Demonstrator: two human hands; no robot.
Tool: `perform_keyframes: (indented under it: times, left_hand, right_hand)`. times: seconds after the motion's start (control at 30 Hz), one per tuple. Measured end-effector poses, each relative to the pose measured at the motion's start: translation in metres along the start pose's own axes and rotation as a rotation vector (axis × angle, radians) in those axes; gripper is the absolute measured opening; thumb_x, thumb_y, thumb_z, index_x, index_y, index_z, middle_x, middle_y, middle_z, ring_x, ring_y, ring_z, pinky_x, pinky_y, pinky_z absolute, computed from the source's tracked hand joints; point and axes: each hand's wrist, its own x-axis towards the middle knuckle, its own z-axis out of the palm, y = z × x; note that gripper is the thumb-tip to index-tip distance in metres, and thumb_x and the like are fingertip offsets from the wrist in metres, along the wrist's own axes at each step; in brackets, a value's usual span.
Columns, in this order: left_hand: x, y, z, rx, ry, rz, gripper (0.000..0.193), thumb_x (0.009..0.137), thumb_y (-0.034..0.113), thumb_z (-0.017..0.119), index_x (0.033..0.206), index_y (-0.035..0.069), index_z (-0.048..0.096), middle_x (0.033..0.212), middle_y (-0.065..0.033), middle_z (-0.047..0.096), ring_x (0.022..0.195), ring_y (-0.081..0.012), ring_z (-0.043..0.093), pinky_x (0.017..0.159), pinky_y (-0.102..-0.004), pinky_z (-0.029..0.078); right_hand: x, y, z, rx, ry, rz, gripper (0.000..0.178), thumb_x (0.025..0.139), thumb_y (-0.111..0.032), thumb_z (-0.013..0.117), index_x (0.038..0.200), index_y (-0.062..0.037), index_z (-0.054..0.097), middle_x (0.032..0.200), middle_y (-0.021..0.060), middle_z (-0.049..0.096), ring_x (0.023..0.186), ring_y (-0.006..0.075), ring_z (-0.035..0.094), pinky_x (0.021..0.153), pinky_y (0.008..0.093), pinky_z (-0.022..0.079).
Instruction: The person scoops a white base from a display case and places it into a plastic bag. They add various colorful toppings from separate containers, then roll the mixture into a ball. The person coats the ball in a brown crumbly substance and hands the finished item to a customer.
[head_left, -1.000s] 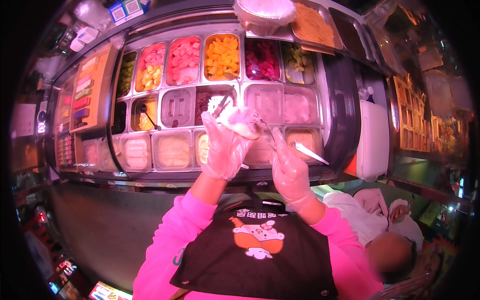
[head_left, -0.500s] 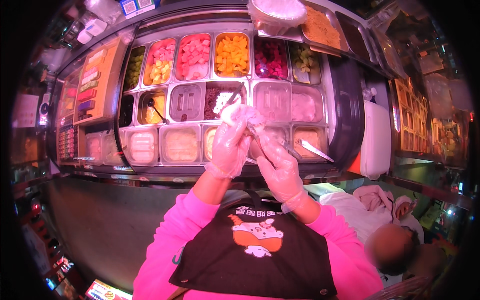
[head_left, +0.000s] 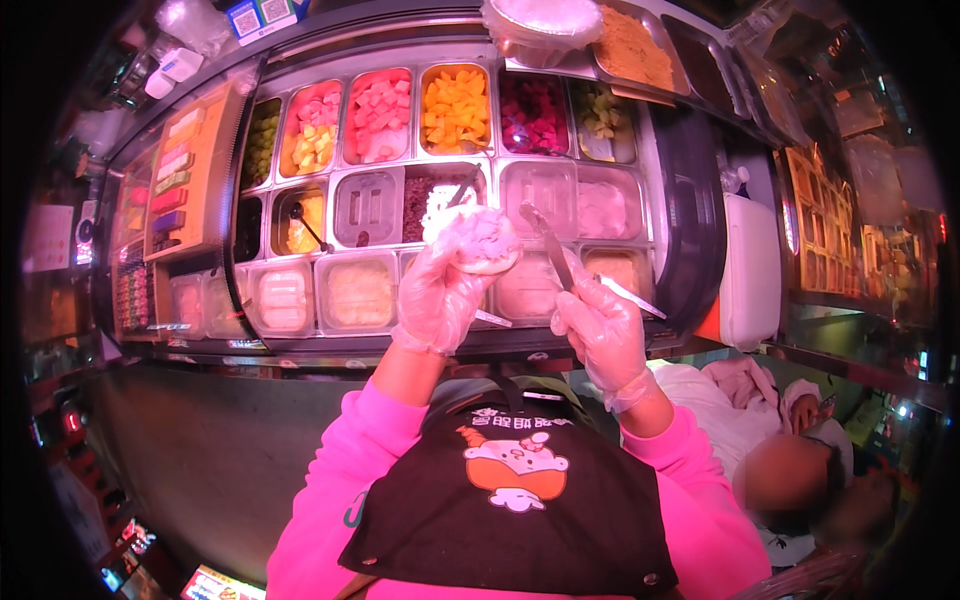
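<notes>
Above the counter of food trays (head_left: 700,230), a small round bowl (head_left: 487,262) is held up in the left hand (head_left: 440,295), its gloved fingers wrapped around the bowl from below, probably so that it stays level; a spoon (head_left: 545,240) is gripped by the right hand (head_left: 600,330), fingers closed on its handle, its tip brought beside the bowl; the bowl looks pale and heaped with whitish-pink filling.

Thin glossy plastic gloves (head_left: 440,295), shiny metal trays (head_left: 368,205), metal spoon (head_left: 548,245).
</notes>
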Motion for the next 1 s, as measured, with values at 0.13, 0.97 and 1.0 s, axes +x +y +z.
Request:
perform_keyframes:
  times: [0.13, 0.97, 1.0]
  left_hand:
    - [0.003, -0.006, -0.009, 0.206, 0.015, 0.043, 0.046, 0.104, 0.012, 0.060, 0.144, -0.006, 0.045, 0.140, -0.0206, 0.057, 0.132, -0.0333, 0.058, 0.111, -0.0537, 0.049]
    - [0.049, -0.023, -0.028, 0.416, 0.261, 0.039, 0.049, 0.092, 0.005, 0.074, 0.135, 0.001, 0.052, 0.118, -0.0080, 0.062, 0.101, -0.0201, 0.065, 0.093, -0.0347, 0.056]
    - [0.052, -0.025, -0.028, 0.417, 0.245, 0.027, 0.048, 0.091, 0.003, 0.073, 0.134, 0.001, 0.053, 0.118, -0.0078, 0.062, 0.101, -0.0196, 0.065, 0.092, -0.0329, 0.055]
  right_hand:
    - [0.002, 0.012, -0.011, 0.082, 0.006, 0.106, 0.049, 0.101, -0.008, 0.061, 0.149, 0.0012, 0.052, 0.077, -0.0002, 0.062, 0.059, 0.0013, 0.045, 0.053, 0.0170, 0.033]
    - [0.120, 0.120, -0.149, 0.293, 0.253, 0.291, 0.019, 0.100, -0.019, 0.064, 0.116, -0.0100, 0.065, 0.073, 0.0052, 0.065, 0.048, 0.0089, 0.048, 0.041, 0.0232, 0.030]
    - [0.123, 0.123, -0.150, 0.284, 0.243, 0.285, 0.019, 0.100, -0.020, 0.064, 0.116, -0.0104, 0.066, 0.074, 0.0047, 0.066, 0.051, 0.0087, 0.049, 0.044, 0.0231, 0.032]
